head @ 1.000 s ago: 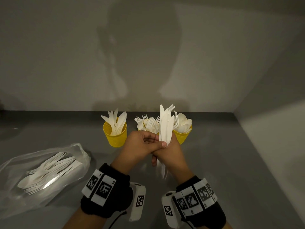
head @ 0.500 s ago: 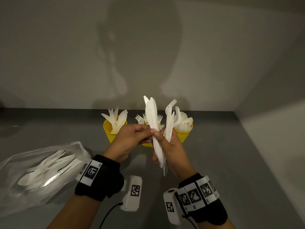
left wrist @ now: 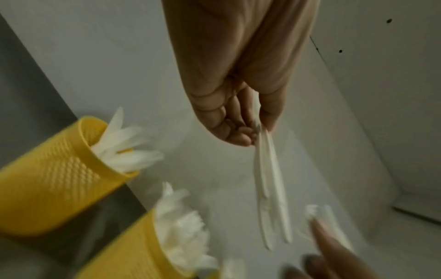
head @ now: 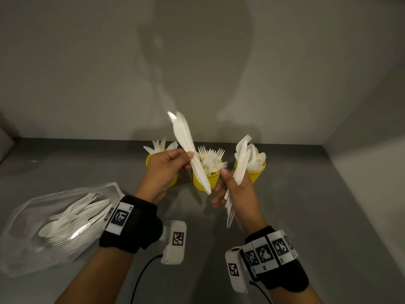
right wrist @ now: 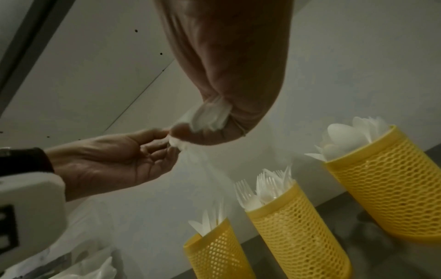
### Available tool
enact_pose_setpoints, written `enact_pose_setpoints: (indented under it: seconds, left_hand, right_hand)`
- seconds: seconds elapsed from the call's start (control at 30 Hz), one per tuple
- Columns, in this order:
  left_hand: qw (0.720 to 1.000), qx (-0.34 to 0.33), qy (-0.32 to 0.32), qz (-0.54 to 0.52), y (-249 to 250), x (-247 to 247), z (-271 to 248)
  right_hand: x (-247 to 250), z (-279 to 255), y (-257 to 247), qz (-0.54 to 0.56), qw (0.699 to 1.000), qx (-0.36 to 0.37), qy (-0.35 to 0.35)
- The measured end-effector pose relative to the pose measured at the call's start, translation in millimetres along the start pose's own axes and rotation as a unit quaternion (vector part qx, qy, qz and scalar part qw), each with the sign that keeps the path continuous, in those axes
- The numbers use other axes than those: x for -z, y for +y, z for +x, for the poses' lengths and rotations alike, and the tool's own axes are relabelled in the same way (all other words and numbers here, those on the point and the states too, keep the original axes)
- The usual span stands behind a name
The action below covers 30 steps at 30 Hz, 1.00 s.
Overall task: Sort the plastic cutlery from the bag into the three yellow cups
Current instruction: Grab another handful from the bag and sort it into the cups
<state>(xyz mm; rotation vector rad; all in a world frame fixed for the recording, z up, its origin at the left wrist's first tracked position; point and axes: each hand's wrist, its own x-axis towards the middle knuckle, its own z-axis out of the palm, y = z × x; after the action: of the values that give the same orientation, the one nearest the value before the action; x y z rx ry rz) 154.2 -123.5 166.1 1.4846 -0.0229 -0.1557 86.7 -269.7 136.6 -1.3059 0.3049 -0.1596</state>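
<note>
- Three yellow cups stand in a row at the middle of the head view, near the back edge of the grey surface (head: 306, 216): the left cup (head: 149, 160) holds knives, the middle cup (head: 206, 181) forks, the right cup (head: 257, 174) spoons.
- A bunch of white knives (head: 188, 148) tilts up and to the left in front of the middle cup, pinched between thumb and curled fingers (left wrist: 238, 132) of the left hand (head: 164, 170).
- A second bunch of cutlery (head: 240, 165), with a fork's tines showing at its top, stands nearly upright just in front of the right cup, clenched in the right hand (head: 238, 194), handles sticking out below the palm.
- The two bunches are apart, the hands near each other at the centre of the frame.
- A clear plastic bag (head: 32, 238) lies at the lower left of the frame on the surface, with more white cutlery inside.
- Black wristbands with printed markers and white camera boxes sit on both wrists at the bottom of the frame.
- A pale wall (head: 87, 62) fills the upper frame, with a shadow on it.
</note>
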Motion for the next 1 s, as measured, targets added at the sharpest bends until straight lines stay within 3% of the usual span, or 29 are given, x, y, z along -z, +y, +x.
enact_pose_setpoints:
  seconds: [0.13, 0.23, 0.33, 0.53, 0.67, 0.73, 0.87, 1.0]
  left_hand:
    - [0.988, -0.071, 0.118, 0.067, -3, 32, 29]
    - [0.971, -0.108, 0.165, 0.134, -15, 48, 47]
    - [0.96, -0.075, 0.18, 0.203, -40, 52, 64]
    - [0.945, 0.062, 0.141, 0.287, -72, 56, 74]
    - [0.939, -0.006, 0.164, 0.303, -62, 53, 54]
    - [0.949, -0.05, 0.16, 0.268, -48, 37, 32]
    - [0.984, -0.071, 0.052, 0.155, -19, -14, -23]
    - [0.985, -0.06, -0.025, 0.158, -16, -41, -47]
  right_hand:
    - [8, 1, 4, -0.036, 0.999, 0.014, 0.019]
    - [9, 1, 4, -0.045, 0.999, 0.014, 0.015]
    - [8, 2, 3, -0.052, 0.999, -0.001, 0.012]
    - [6, 2, 4, -0.038, 0.998, -0.036, 0.019]
    - [5, 2, 2, -0.076, 0.997, -0.023, 0.026]
    - [3, 1, 1, -0.101, 0.994, -0.024, 0.028]
    - [-2, 1, 2, -0.126, 0.992, -0.01, 0.016]
    - [-8, -5, -2, -0.104, 0.994, -0.002, 0.025]
